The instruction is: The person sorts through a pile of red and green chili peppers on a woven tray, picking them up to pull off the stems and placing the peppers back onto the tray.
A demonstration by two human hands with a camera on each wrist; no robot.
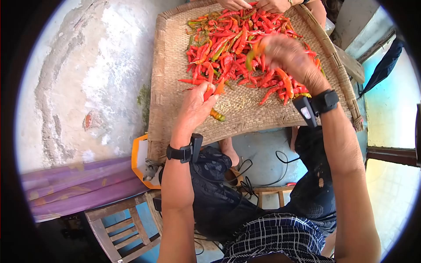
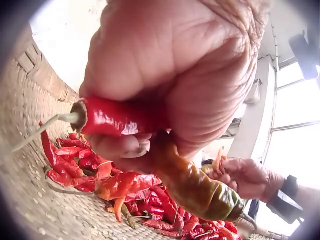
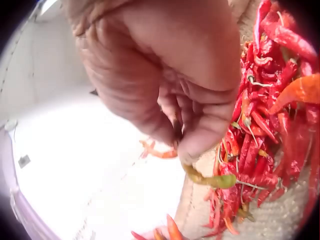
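Observation:
My left hand [image 1: 193, 111] grips several chili peppers over the near left part of the woven tray [image 1: 169, 57]. In the left wrist view these include a glossy red chili [image 2: 122, 117] with a long pale stem and a wrinkled orange-green chili [image 2: 200, 192] sticking out below the fingers. My right hand [image 1: 287, 57], blurred in the head view, is above the right side of the heap of red chilies [image 1: 230, 61]. Between its thumb and fingertips it pinches a slim yellow-green chili [image 3: 215, 180], stem end pointing outward. Part of that chili is hidden by the fingers.
Another person's hands [image 1: 274, 4] are at the tray's far edge. A rough plastered wall [image 1: 87, 79] stands to the left. Below are a wooden chair [image 1: 127, 228], an orange-rimmed container [image 1: 137, 164] beside the tray, and dark cables [image 1: 285, 162] on the floor.

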